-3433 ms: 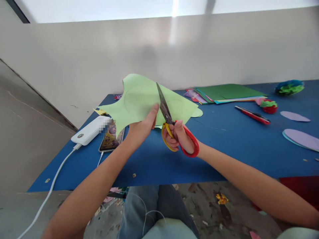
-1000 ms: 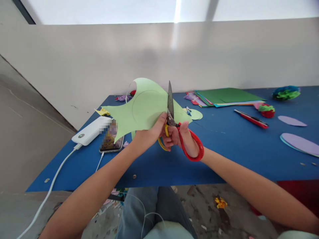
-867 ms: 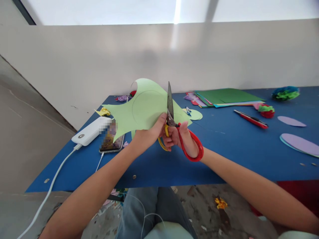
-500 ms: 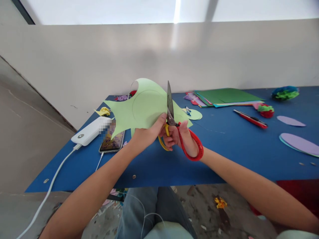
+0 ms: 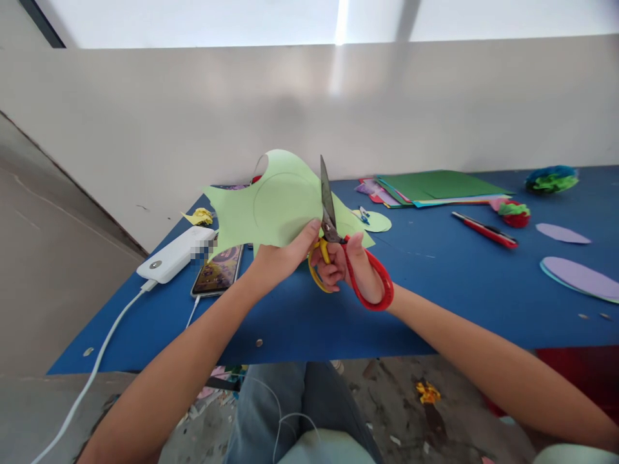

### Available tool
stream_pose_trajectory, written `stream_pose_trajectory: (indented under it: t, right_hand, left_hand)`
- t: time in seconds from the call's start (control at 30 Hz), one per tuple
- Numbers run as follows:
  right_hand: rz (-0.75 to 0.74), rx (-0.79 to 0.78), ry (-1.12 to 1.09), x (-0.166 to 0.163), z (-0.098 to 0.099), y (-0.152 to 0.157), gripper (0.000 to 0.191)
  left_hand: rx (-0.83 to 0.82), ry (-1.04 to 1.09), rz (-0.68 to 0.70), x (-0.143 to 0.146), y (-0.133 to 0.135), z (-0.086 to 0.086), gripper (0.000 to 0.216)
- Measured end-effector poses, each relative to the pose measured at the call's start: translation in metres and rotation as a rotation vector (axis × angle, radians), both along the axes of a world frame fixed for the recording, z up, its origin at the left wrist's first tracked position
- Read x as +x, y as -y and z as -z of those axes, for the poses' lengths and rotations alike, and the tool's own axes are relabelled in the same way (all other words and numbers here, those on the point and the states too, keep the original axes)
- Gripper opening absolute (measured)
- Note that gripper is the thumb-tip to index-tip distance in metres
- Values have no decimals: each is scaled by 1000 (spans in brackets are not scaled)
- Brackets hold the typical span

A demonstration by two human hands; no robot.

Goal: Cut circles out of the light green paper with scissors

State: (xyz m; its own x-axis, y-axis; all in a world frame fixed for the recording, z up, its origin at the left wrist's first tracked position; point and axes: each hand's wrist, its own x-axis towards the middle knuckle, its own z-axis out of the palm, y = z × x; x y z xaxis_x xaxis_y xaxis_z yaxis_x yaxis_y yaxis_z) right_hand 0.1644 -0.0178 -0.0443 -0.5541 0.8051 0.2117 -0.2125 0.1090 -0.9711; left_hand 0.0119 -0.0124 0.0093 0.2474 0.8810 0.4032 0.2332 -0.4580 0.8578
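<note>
My left hand pinches the near edge of a light green paper sheet that has a circle drawn on it, held up above the blue table. My right hand grips scissors with red and yellow handles. Their blades point up and away, cutting into the sheet along the circle's right side. Both hands are closed and nearly touch each other.
A white power bank with a cable and a phone lie at the left. Farther right are a stack of coloured paper, a red utility knife, purple paper ovals, paper flowers and a green cut-out.
The green sheet has turned a little in my left hand, its left points swinging upward. The scissors have tilted slightly left and stay in the cut.
</note>
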Motion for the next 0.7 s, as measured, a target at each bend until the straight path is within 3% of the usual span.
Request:
stream_pose_trajectory:
  t: [0.27,0.43,0.7]
  right_hand:
    - [34,-49,19,0,-2,2,78]
    - [72,-75,38,-2,-5,4,77]
    - [54,-93,33,-5,-1,5,73]
  left_hand:
    - [-44,29,42,-3,-5,3,43]
    - [18,220,40,-1,-12,13,43]
    - [101,220,-144,7,-11,19,52]
